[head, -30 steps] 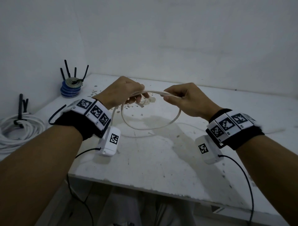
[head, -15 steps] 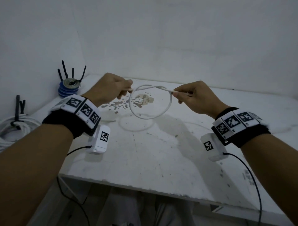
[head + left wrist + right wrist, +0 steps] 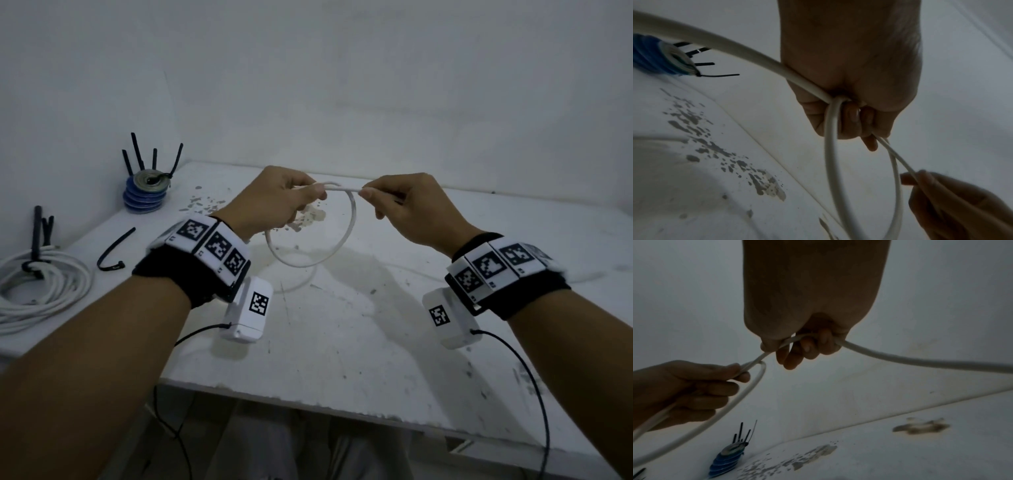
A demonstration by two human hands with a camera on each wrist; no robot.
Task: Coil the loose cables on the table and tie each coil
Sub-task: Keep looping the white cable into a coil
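A white cable (image 3: 346, 240) forms one loop that hangs above the table (image 3: 342, 342) between my hands. My left hand (image 3: 308, 196) grips the crossing at the top of the loop in a fist, as the left wrist view shows for the left hand (image 3: 851, 118) and the cable loop (image 3: 830, 162). Just to its right, my right hand (image 3: 371, 198) pinches the cable strand. In the right wrist view the right hand (image 3: 797, 348) has its fingers curled round the cable (image 3: 920, 364), which trails off to the right.
A tied white cable coil (image 3: 44, 287) with a black tie lies at the left table edge. A loose black tie (image 3: 114, 250) lies beside it. A stack of blue coils (image 3: 145, 197) with black ties stands in the back left corner. Flaked patches (image 3: 308, 216) mark the tabletop.
My hands spread apart and lifted the loop, then came close together again. The loop went from wide and low to smaller, and now hangs narrow below my hands.
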